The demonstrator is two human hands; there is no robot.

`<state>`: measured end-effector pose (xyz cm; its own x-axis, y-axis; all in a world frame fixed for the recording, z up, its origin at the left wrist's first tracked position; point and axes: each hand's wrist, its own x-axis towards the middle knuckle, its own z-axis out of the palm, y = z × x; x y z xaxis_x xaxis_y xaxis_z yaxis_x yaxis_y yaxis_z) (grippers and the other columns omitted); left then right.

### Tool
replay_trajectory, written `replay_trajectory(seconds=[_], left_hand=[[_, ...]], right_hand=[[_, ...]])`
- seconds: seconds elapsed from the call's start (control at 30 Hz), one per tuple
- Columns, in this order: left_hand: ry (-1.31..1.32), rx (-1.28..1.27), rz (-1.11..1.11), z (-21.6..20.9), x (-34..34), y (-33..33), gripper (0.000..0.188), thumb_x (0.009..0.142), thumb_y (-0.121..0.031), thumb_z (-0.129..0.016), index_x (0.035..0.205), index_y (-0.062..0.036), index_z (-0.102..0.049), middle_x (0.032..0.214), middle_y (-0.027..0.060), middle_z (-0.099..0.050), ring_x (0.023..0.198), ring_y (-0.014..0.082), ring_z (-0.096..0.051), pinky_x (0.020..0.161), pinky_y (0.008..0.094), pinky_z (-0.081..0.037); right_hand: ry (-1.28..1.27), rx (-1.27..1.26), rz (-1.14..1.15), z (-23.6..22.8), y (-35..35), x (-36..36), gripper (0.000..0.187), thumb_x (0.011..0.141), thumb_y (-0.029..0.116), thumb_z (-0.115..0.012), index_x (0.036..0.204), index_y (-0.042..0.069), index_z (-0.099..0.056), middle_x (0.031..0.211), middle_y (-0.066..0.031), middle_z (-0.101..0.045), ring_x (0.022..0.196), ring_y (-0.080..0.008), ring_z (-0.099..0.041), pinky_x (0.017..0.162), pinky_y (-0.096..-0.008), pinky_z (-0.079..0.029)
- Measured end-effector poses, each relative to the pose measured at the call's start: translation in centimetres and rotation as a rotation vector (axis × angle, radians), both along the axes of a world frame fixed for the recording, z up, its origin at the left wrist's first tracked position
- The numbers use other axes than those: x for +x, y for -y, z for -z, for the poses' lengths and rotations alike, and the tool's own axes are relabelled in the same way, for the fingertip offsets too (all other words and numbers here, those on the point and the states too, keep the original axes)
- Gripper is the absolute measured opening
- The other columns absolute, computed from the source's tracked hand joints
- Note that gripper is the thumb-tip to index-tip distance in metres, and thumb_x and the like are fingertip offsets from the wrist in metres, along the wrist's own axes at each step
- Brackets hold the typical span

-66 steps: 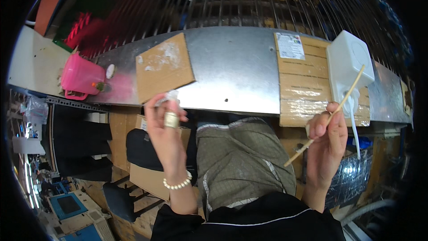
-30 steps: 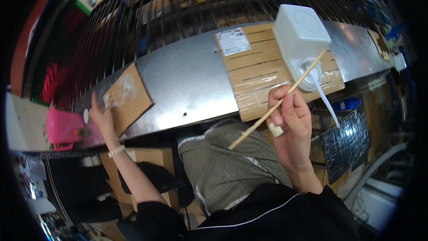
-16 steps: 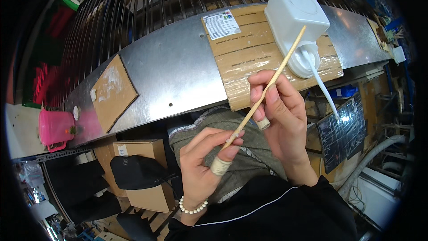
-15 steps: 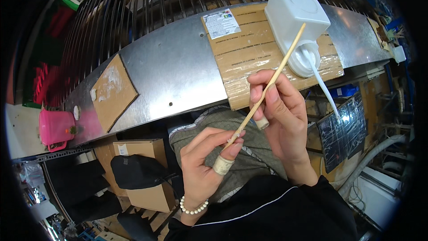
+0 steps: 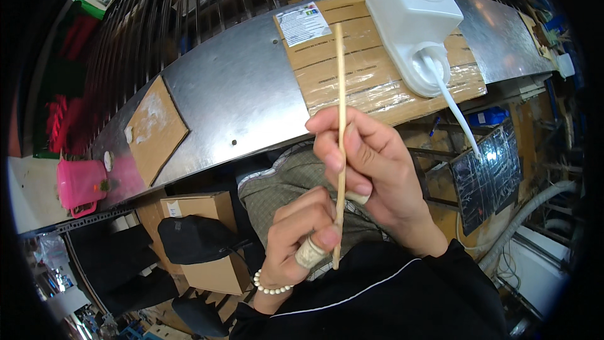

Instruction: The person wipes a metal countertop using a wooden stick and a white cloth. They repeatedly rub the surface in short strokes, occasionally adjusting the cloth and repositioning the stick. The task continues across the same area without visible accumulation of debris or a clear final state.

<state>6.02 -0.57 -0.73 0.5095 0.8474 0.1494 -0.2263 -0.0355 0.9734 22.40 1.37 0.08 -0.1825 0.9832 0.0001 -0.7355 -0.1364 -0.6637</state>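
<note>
A thin pale wooden stick point(image 5: 341, 88) stands nearly upright in front of me, pinched by both hands. My right hand point(image 5: 380, 160) grips its middle between thumb and fingers. Lower down, my left hand point(image 5: 296, 233) pinches it close to the bottom end, which sticks out below the thumb. Each hand has a pale wrap on a finger, and white beads circle my left wrist. Beyond them, a white plastic container point(image 5: 415, 16) with a round opening rests on a cardboard sheet point(image 5: 371, 91). A white strip or tube point(image 5: 462, 119) runs out of that opening.
A curved metal bench point(image 5: 233, 94) carries a cardboard piece with white smears point(image 5: 157, 132) and a printed sheet point(image 5: 303, 24). Dark bars point(image 5: 207, 6) line its back. Left is a pink bin point(image 5: 80, 182); below, a cardboard box point(image 5: 220, 271) under a black bag point(image 5: 195, 239). A shiny black panel point(image 5: 484, 176) stands right.
The stick has swung from leaning right to nearly upright. My right hand has moved left, and my left hand has shifted slightly right and down, its fingers more curled. The view has moved slightly.
</note>
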Motion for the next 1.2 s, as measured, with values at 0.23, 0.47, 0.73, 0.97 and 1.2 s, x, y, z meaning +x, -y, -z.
replay_trajectory(seconds=[0.23, 0.47, 0.73, 0.97, 1.2], left_hand=[[0.163, -0.210, 0.126, 1.8, 1.0, 1.8, 0.030, 0.102, -0.022, -0.054, 0.079, -0.0019, -0.052, 0.083, 0.0089, -0.055, 0.067, 0.0185, -0.052, 0.060, 0.0300, -0.042], [-0.312, 0.235, -0.114, -0.2, 1.5, 0.2, 0.020, 0.093, -0.018, -0.069, 0.084, -0.0007, -0.063, 0.078, 0.0087, -0.059, 0.064, 0.0219, -0.057, 0.058, 0.0335, -0.045], [-0.025, -0.047, -0.070, -0.2, 1.0, 0.4, 0.021, 0.094, -0.012, -0.063, 0.077, 0.0001, -0.059, 0.074, 0.0089, -0.057, 0.064, 0.0172, -0.054, 0.058, 0.0311, -0.041], [0.253, -0.297, -0.059, 0.3, 2.1, 1.1, 0.034, 0.105, -0.031, -0.051, 0.079, -0.0094, -0.045, 0.068, 0.0027, -0.051, 0.055, 0.0095, -0.046, 0.054, 0.0260, -0.037], [0.126, -0.290, 0.012, 0.6, 1.4, 1.4, 0.034, 0.107, -0.030, -0.047, 0.091, -0.0014, -0.056, 0.081, 0.0064, -0.059, 0.069, 0.0133, -0.057, 0.061, 0.0263, -0.045]], right_hand=[[-0.116, 0.005, -0.097, 0.4, 0.0, 0.3, 0.038, 0.108, 0.022, -0.044, 0.128, -0.009, -0.050, 0.083, -0.0011, -0.054, 0.047, 0.0026, -0.030, 0.041, -0.0132, -0.026], [0.340, 0.060, 0.053, -0.4, 0.3, 0.2, 0.037, 0.107, 0.022, -0.045, 0.124, -0.009, -0.057, 0.076, 0.0017, -0.053, 0.048, 0.0029, -0.030, 0.042, -0.0136, -0.024], [-0.107, 0.043, -0.050, 1.0, 0.4, -0.2, 0.032, 0.108, 0.023, -0.047, 0.125, -0.002, -0.054, 0.082, 0.0009, -0.054, 0.049, 0.0009, -0.031, 0.045, -0.0148, -0.027], [-0.444, 0.033, -0.058, 1.9, 0.3, -0.3, 0.018, 0.105, 0.012, -0.050, 0.121, 0.005, -0.051, 0.088, 0.0002, -0.052, 0.048, -0.0021, -0.035, 0.047, -0.0190, -0.031], [-0.449, 0.039, -0.022, 2.1, 0.4, -0.1, 0.022, 0.108, 0.019, -0.045, 0.117, 0.002, -0.054, 0.083, 0.0001, -0.052, 0.049, 0.0005, -0.032, 0.048, -0.0162, -0.030]])
